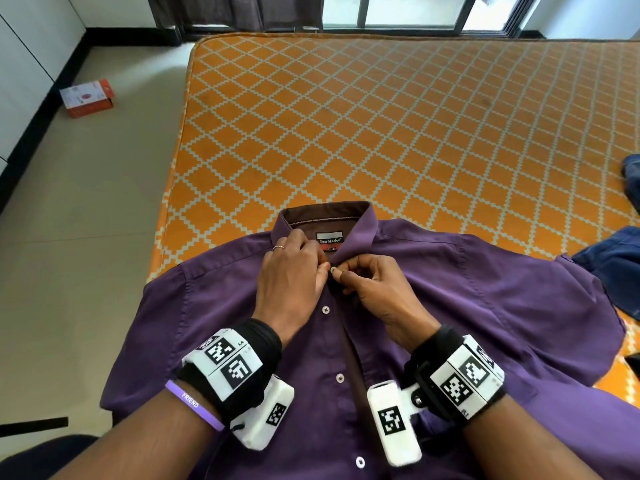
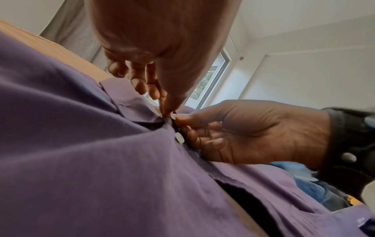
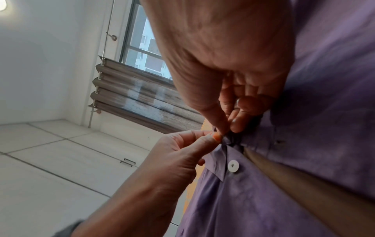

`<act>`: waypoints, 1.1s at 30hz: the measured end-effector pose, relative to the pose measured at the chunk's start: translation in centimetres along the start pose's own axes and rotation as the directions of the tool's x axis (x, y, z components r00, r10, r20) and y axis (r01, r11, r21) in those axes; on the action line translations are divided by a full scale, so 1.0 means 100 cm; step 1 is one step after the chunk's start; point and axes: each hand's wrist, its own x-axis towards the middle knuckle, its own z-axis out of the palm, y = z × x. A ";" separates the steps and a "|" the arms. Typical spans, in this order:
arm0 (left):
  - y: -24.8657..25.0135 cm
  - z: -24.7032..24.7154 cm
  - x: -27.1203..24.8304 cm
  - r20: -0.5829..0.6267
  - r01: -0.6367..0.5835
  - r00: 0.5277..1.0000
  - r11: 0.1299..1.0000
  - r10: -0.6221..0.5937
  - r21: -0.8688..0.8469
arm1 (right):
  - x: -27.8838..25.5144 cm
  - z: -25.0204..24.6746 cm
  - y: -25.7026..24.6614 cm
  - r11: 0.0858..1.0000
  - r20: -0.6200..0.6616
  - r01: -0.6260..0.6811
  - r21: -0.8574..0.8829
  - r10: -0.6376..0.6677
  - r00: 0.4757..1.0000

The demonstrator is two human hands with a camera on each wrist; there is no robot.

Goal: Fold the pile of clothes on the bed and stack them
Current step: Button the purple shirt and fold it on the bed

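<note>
1. Here, the purple shirt (image 1: 450, 306) lies front-up on the near end of the bed (image 1: 381, 116), from the centre of the head view down to 6 o'clock, its collar (image 1: 323, 216) pointing toward 12 o'clock.
2. The left hand (image 1: 287, 278) pinches the button-side edge of the placket just below the collar, thumb and forefinger closed on the cloth.
3. The right hand (image 1: 377, 289) pinches the opposite edge at the top button (image 1: 333, 270), fingers curled narrowly round it; whether the button has passed its hole cannot be told.
4. Lower buttons (image 1: 325, 309) sit exposed along the open front, with a brown inner facing showing in the gap.
5. Material: thin woven fabric, matte and smooth, creasing in soft ridges. The collar looks stiffer and holds its shape; the buttons are small, hard, pale discs.
6. Handling, as a judgement: the shirt should be light and limp, draping from any grip and sliding easily. It is best taken at the shoulder seams or placket edges, where doubled cloth gives firmer purchase.
7. Blue garments (image 1: 616, 268) lie at 3 o'clock, near the right sleeve; an orange-and-white box (image 1: 88, 98) sits on the floor at 10 o'clock.
</note>
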 end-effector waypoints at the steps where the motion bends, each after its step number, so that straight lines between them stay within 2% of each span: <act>1: 0.000 -0.001 -0.001 0.015 -0.004 1.000 1.000 0.003 0.019 | 0.001 0.000 0.000 1.000 -0.007 0.008 -0.028 -0.008 1.000; 4: 0.000 -0.006 -0.003 0.057 0.025 0.998 0.996 -0.030 0.081 | 0.004 -0.003 0.004 0.946 -0.067 0.053 -0.320 -0.079 0.995; 6: -0.006 -0.014 0.000 0.052 0.070 0.996 0.994 -0.074 0.083 | 0.006 -0.012 0.002 0.890 -0.104 0.027 -0.456 -0.083 0.991; 10: -0.042 -0.044 0.015 -0.012 0.201 0.980 0.976 -0.200 0.082 | 0.014 -0.047 -0.008 0.914 -0.209 -0.011 -0.406 -0.081 0.975; 11: -0.056 -0.052 0.018 0.004 0.248 0.969 0.965 -0.249 0.083 | 0.016 -0.057 -0.009 0.928 -0.241 -0.007 -0.372 -0.089 0.966; 14: -0.089 -0.065 0.020 0.194 0.386 0.892 0.911 -0.409 0.145 | 0.020 -0.072 -0.009 0.959 -0.314 -0.016 -0.282 -0.076 0.946; 16: -0.098 -0.066 0.019 0.286 0.436 0.837 0.885 -0.466 0.165 | 0.021 -0.069 -0.009 0.967 -0.284 -0.050 -0.250 -0.024 0.959; 17: -0.099 -0.065 0.019 0.298 0.444 0.828 0.880 -0.474 0.168 | 0.020 -0.065 -0.010 0.963 -0.234 -0.065 -0.260 0.002 0.972; 19: -0.100 -0.064 0.021 0.266 0.436 0.843 0.884 -0.467 0.170 | 0.016 -0.057 -0.016 0.942 -0.100 -0.075 -0.327 0.045 0.994; 23: -0.095 -0.063 0.023 0.059 0.467 0.878 0.877 -0.475 0.116 | 0.005 -0.046 -0.025 0.870 0.118 -0.012 -0.493 0.080 0.990; 28: -0.069 -0.063 0.017 -0.115 0.434 0.897 0.899 -0.426 0.054 | -0.007 -0.026 -0.026 0.656 0.193 0.115 -0.746 0.048 0.980; 30: -0.050 -0.060 0.011 -0.077 0.346 0.936 0.938 -0.343 0.024 | -0.010 -0.019 -0.022 0.584 0.150 0.097 -0.806 0.042 0.988; 32: -0.029 -0.051 0.000 0.055 0.263 0.964 0.964 -0.261 -0.030 | -0.013 -0.013 -0.020 0.535 0.107 0.056 -0.843 0.065 0.992; 33: -0.021 -0.045 -0.008 0.135 0.248 0.962 0.967 -0.239 -0.052 | -0.015 -0.010 -0.020 0.519 0.099 0.045 -0.854 0.075 0.992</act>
